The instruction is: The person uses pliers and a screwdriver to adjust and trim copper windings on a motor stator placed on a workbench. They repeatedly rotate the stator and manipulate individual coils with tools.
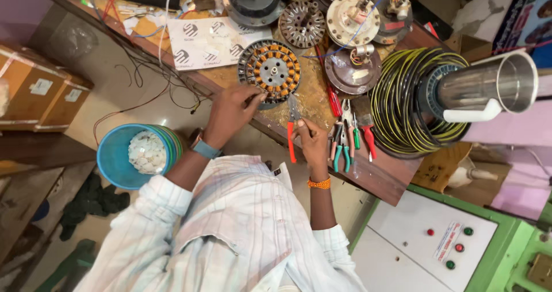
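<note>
1. The wound stator (270, 70), a round core with orange coils, lies flat on the wooden worktop (376, 174) near its front edge; every place below is told from it.
2. The left hand (230, 111) rests on the stator's near rim, its grip half closed with fingertips on the winding; keeping that hold firm should stop the core turning.
3. The right hand (310, 139), just right of the stator, has its grip closed around red-handled pliers (292, 128), jaws pointing at the coils; a light nip seems wise, to spare the wire.
4. Right of the stator lie loose hand tools (348, 134) and a yellow-black wire coil (414, 99), crowding that side.
5. Behind it are more motor parts (302, 23); below left, a blue bucket (138, 154).
</note>
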